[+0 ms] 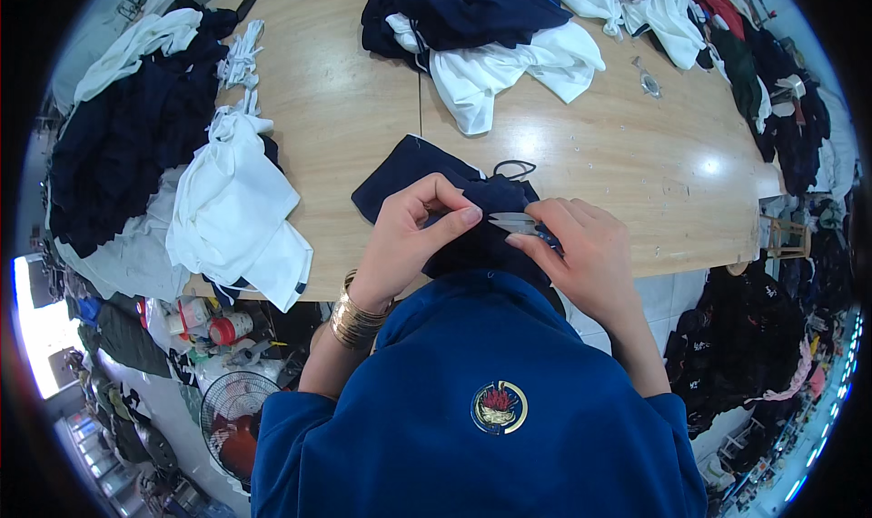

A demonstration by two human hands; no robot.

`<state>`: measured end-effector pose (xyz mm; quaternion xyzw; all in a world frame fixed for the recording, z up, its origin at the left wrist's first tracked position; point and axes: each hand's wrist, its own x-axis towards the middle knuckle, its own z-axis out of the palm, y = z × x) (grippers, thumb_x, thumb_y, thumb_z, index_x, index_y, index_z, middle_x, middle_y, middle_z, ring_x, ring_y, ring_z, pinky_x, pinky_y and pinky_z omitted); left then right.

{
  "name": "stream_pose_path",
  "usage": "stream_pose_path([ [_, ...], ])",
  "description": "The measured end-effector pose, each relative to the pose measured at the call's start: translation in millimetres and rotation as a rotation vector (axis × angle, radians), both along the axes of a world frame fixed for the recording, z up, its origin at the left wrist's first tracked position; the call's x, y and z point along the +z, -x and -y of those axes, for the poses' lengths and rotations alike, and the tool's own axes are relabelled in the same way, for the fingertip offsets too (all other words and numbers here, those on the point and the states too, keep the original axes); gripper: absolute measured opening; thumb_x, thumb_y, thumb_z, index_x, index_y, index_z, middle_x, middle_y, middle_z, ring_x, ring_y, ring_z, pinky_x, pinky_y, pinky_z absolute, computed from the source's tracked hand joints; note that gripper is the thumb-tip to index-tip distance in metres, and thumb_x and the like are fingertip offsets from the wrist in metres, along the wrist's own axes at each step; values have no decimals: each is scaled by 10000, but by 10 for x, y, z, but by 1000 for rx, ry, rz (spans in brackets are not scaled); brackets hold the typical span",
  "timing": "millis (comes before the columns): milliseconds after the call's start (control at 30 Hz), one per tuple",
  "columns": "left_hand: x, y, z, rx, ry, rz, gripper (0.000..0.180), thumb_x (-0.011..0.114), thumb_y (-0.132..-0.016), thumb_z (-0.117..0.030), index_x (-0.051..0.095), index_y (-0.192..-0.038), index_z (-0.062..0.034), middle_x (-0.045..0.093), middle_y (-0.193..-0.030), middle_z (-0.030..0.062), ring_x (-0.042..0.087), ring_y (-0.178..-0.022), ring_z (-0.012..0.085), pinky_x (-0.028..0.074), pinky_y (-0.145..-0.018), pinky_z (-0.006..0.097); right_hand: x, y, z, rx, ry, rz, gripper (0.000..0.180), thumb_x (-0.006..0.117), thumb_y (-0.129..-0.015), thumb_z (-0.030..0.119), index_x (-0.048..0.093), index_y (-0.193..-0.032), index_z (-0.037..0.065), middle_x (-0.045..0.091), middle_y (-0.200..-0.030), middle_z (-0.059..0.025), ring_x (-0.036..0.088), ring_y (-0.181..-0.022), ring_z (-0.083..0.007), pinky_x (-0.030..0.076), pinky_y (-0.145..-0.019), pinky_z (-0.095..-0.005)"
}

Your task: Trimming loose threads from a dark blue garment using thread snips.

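A dark navy garment (400,177) lies bunched at the table's near edge, with a thin dark cord loop (515,167) standing up at its far side. My left hand (422,232) is closed in a pinch on the garment's cloth; whether a thread is also between the fingertips is too small to see. In my right hand (581,245) is a pair of thread snips (514,224), its blades pointing left toward the pinched spot. The blade tips are close to my left thumb, just above the dark cloth. Part of the snips' handle is hidden by my fingers.
White garments (232,200) and a navy pile (136,145) cover the table's left side. More navy clothing (463,9) rests on white cloth (518,73) at the far middle. A small clear plastic piece (647,80) lies at far right. A fan (238,418) stands below left.
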<state>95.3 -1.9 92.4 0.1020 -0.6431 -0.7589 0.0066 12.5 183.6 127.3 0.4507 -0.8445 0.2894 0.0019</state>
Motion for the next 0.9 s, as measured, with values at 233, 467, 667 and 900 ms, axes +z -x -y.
stream_pose_path([
  [233,7,2,-5,-32,-132,0,108,667,-769,-118,594,-789,-41,555,-778,-13,484,-739,56,383,-728,206,-20,32,-13,0,-39,-68,212,629,-766,264,545,-791,70,538,-651,-47,539,-601,-195,418,-543,-308],
  [467,-4,11,-42,-45,-125,-26,89,687,-741,-100,630,-772,-40,531,-789,-14,468,-751,59,377,-736,233,-29,32,-4,-9,-41,-77,209,624,-766,265,542,-784,73,535,-648,-43,538,-600,-190,416,-544,-311],
  [667,-35,14,-33,-113,-57,-71,93,688,-740,-98,625,-770,-37,546,-809,-3,487,-763,71,349,-873,262,-62,42,-11,-2,-36,-70,212,623,-768,274,545,-784,77,535,-640,-46,539,-590,-197,419,-545,-311],
  [900,-46,-13,-3,-62,-138,-52,105,690,-737,-105,616,-770,-38,555,-813,2,495,-768,75,363,-830,240,-8,97,-13,-257,78,713,280,672,-749,290,582,-821,34,480,-582,-27,460,-533,-103,377,-529,-253],
])
